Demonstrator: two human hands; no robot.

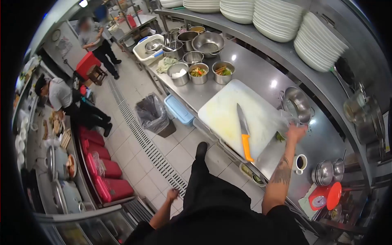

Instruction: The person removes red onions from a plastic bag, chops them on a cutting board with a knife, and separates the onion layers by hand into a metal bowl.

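Note:
My right hand (297, 132) is closed on a crumpled clear plastic bag (284, 119), blurred at the edges, over the right side of the worktop. Beside the bag stands a steel two-handled pan (297, 104). A white cutting board (228, 110), stained yellowish, lies to the left of this hand, with an orange-handled knife (244, 132) resting on it. Some green leaves (280, 136) are near the board's right edge, by my wrist. My left hand (173, 194) hangs low over the floor at my side, fingers curled, with nothing visible in it.
A cup of dark liquid (300, 163) and a red kitchen scale (322, 198) stand right of my forearm. Steel pots of cut vegetables (199, 72) sit beyond the board. Stacked white plates (277, 18) fill the overhead shelf. A lined bin (153, 112) is on the floor; two people work leftward.

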